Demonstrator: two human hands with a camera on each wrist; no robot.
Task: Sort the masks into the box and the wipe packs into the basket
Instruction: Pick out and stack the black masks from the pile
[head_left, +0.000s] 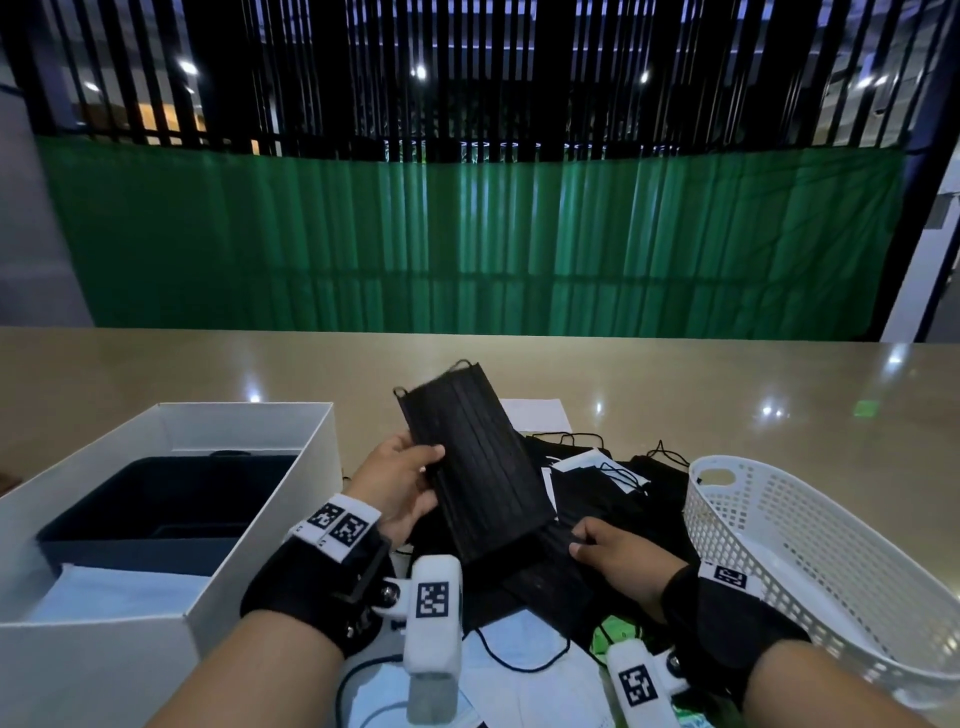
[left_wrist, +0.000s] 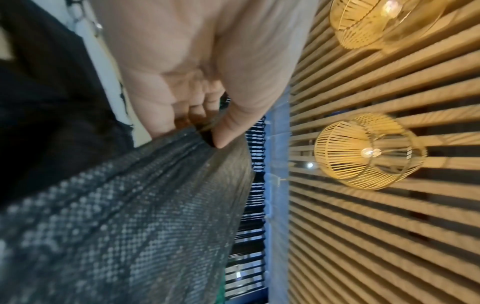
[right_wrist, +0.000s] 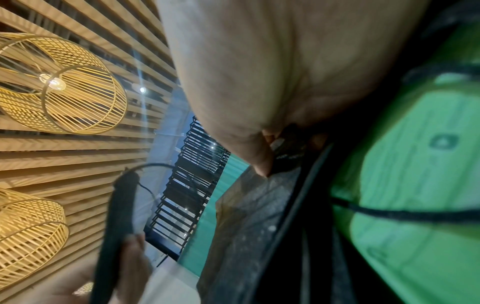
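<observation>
Your left hand (head_left: 402, 486) pinches a limp, light mask (head_left: 478, 462); right hand (head_left: 615, 553) prob. pinches another beside it. Grip edges, not loops.

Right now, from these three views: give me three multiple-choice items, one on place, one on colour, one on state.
1. Where does the white perforated plastic basket stand?
A. to the person's right of the mask pile
B. inside the box
C. on the person's left

2. What colour is the pleated mask that the left hand holds up?
A. white
B. black
C. green

3. What is the right hand doing?
A. lying flat on the table
B. reaching into the basket
C. pinching a black mask on the pile

Answers: 1 A, the head view shows it at the right, the white cardboard box at the left. 2 B, the mask is plainly black. 3 C, its fingers are closed on the mask's edge.
</observation>
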